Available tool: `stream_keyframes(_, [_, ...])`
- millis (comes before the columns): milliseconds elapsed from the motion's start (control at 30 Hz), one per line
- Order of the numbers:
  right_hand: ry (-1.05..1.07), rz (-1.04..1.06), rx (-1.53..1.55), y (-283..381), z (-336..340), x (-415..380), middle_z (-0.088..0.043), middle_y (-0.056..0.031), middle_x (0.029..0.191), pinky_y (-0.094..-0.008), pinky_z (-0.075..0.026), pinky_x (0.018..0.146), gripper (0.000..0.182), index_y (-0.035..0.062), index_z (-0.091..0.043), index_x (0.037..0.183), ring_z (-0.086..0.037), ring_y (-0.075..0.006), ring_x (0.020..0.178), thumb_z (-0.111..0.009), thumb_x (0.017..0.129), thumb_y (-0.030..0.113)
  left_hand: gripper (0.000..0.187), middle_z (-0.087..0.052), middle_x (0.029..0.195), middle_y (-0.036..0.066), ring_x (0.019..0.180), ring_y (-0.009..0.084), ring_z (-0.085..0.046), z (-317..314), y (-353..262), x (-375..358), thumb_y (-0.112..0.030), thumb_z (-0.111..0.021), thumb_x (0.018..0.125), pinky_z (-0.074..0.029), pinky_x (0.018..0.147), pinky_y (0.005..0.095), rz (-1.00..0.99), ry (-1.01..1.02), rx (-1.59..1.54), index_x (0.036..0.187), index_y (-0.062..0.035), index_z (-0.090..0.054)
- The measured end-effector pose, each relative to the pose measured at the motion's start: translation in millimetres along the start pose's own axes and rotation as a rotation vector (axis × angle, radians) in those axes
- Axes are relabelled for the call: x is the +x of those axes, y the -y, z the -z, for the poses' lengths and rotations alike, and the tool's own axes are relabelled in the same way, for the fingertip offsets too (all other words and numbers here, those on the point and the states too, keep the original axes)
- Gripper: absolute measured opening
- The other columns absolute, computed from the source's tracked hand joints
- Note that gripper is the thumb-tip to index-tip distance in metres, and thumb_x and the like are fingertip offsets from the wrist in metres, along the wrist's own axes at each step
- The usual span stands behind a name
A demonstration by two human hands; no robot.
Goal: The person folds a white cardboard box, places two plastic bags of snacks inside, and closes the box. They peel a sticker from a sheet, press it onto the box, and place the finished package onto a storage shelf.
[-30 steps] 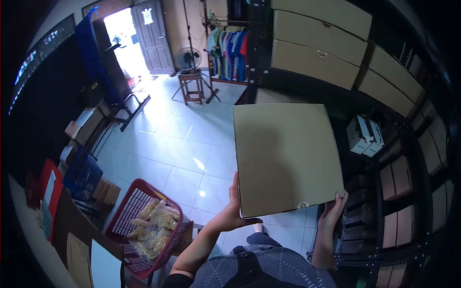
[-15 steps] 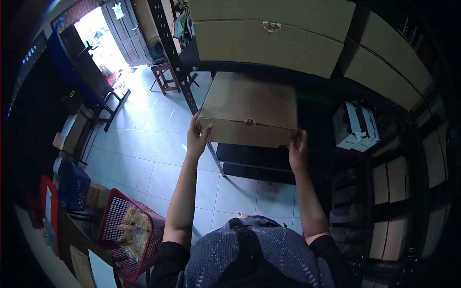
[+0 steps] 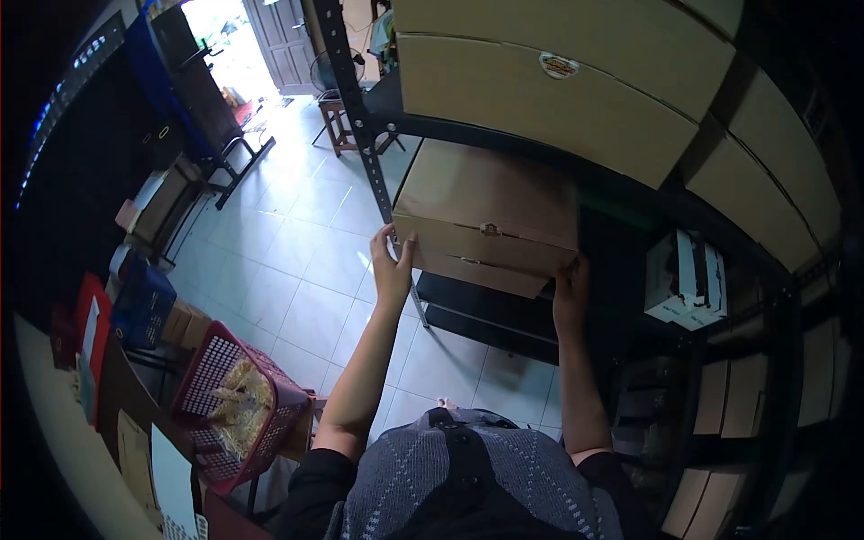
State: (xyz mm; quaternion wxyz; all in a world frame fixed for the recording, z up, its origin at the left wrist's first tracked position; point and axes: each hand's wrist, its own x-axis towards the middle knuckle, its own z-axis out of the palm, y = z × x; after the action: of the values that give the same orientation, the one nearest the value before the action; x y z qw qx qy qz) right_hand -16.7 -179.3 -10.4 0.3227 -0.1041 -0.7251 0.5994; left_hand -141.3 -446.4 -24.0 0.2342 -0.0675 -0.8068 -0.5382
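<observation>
A brown cardboard box [image 3: 490, 184] with a small round sticker on its front edge is held level between my two hands on the middle shelf. My left hand [image 3: 392, 263] grips its front left corner, thumb on the front and fingers at the side. On the front right corner, my right hand [image 3: 569, 286] has its fingers bent against the cardboard, partly in shadow. Just under the held box shows the front of a second cardboard box [image 3: 490, 273], with a sticker at its upper edge. Whether the two boxes touch is hard to make out.
Large cardboard boxes [image 3: 549, 99] fill the shelf above, close over the held box. A metal shelf post [image 3: 358, 126] rises at the left. White boxes [image 3: 686, 279] stand to the right. A pink basket [image 3: 279, 432] with straw-like filling sits lower left, and a fan stands on a stool [image 3: 337, 126].
The view has shifted, so the shelf appears further right. Both hands keep hold of the box, and the front of the lower box now shows beneath it.
</observation>
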Motion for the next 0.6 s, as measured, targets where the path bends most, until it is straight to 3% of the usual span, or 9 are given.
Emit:
stream_keyframes(33, [0.013, -0.001, 0.004, 2.3, -2.0, -1.9, -0.049, -0.0184, 0.13, -0.0365, -0.036, 0.102, 0.044, 0.0, -0.033, 0.134, -0.046, -0.0245, 0.123, -0.051, 0.097, 0.014, 0.044, -0.051, 0.12, 0.017, 0.11, 0.0253, -0.054, -5.2, 1.8, 1.5, -0.026, -0.063, 0.09, -0.043, 0.095, 0.0358, 0.188, 0.097, -0.394, 0.121, 0.0014, -0.049])
stream_keyframes(133, [0.035, -0.005, 0.009, 6.3, -8.8, -8.0, -0.045, -0.0193, 0.134, -0.0386, -0.035, 0.103, 0.047, 0.0005, -0.03, 0.136, -0.044, -0.0255, 0.125, -0.05, 0.095, 0.009, 0.048, -0.044, 0.122, 0.016, 0.113, 0.0243, -0.054, -5.2, 12.0, -4.6, -0.022, -0.06, 0.092, -0.045, 0.094, 0.0341, 0.107, 0.141, -0.49, 0.131, -0.0009, -0.04])
stream_keyframes(200, [0.009, 0.007, -0.05, 4.2, -11.2, -13.0, -0.04, -0.0209, 0.137, -0.0402, -0.036, 0.103, 0.054, 0.0023, -0.026, 0.14, -0.043, -0.0272, 0.126, -0.053, 0.093, 0.01, 0.049, -0.039, 0.129, 0.016, 0.115, 0.0264, -0.053, -0.9, 21.0, -7.3, -0.018, -0.056, 0.094, -0.044, 0.095, 0.0341, 0.219, 0.185, -0.633, 0.136, -0.0022, -0.035])
stream_keyframes(300, [-0.131, 0.093, -0.041, 5.6, -20.9, -27.7, -0.033, -0.0217, 0.142, -0.0424, -0.03, 0.108, 0.064, 0.0015, -0.021, 0.142, -0.036, -0.0305, 0.131, -0.057, 0.09, 0.012, 0.051, -0.033, 0.137, 0.019, 0.127, 0.0284, -0.041, 9.2, 32.1, -19.4, -0.017, -0.054, 0.094, -0.038, 0.103, 0.0383, 0.155, 0.132, -0.511, 0.139, -0.0036, -0.032])
stream_keyframes(333, [-0.079, 0.091, -0.025, 13.5, -26.7, -33.5, -0.033, -0.0217, 0.142, -0.0424, -0.03, 0.108, 0.064, 0.0015, -0.021, 0.142, -0.036, -0.0305, 0.131, -0.057, 0.09, 0.012, 0.052, -0.032, 0.139, 0.021, 0.13, 0.0297, -0.037, 20.6, 26.7, -25.5, -0.017, -0.055, 0.093, -0.036, 0.105, 0.0398, 0.126, 0.111, -0.406, 0.139, -0.0038, -0.033])
stream_keyframes(400, [-0.237, 0.392, -0.615, 34.0, -38.9, -45.9, -0.022, -0.0227, 0.146, -0.0461, -0.02, 0.112, 0.071, -0.0004, -0.018, 0.143, -0.025, -0.0345, 0.136, -0.059, 0.088, 0.016, 0.055, -0.027, 0.147, 0.014, 0.133, 0.0386, -0.032, 54.5, 19.0, -41.0, -0.017, -0.054, 0.093, -0.03, 0.106, 0.0479, 0.116, 0.136, -0.283, 0.142, -0.0153, -0.03])
stream_keyframes(433, [-0.179, 0.405, -0.588, 40.7, -51.0, -53.7, -0.022, -0.0227, 0.146, -0.0461, -0.02, 0.112, 0.071, -0.0004, -0.018, 0.143, -0.025, -0.0345, 0.136, -0.059, 0.088, 0.016, 0.056, -0.027, 0.147, 0.015, 0.134, 0.0383, -0.031, 74.0, 17.5, -48.2, -0.017, -0.056, 0.092, -0.029, 0.107, 0.0494, 0.142, 0.111, -0.245, 0.142, -0.0163, -0.03])
stream_keyframes(533, [-0.085, 0.453, -0.516, 55.1, -91.4, -79.4, -0.013, -0.0233, 0.149, -0.0494, -0.012, 0.113, 0.074, -0.002, -0.015, 0.143, -0.015, -0.0371, 0.139, -0.059, 0.087, 0.017, 0.054, -0.034, 0.141, 0.019, 0.134, 0.0322, -0.032, 138.0, 19.7, -73.6, -0.01, -0.054, 0.089, -0.032, 0.108, 0.0407, 0.042, -0.095, -0.133, 0.138, -0.0042, -0.033])
stream_keyframes(600, [0.09, 0.487, -0.487, 63.6, -118.9, -102.2, -0.01, -0.0243, 0.149, -0.0522, -0.013, 0.112, 0.075, -0.0006, -0.013, 0.144, -0.014, -0.0388, 0.139, -0.058, 0.087, 0.019, 0.053, -0.034, 0.141, 0.018, 0.131, 0.0326, -0.037, 182.2, 28.8, -100.1, -0.008, -0.053, 0.089, -0.034, 0.107, 0.0403, 0.191, -0.225, -0.28, 0.138, -0.0035, -0.032])
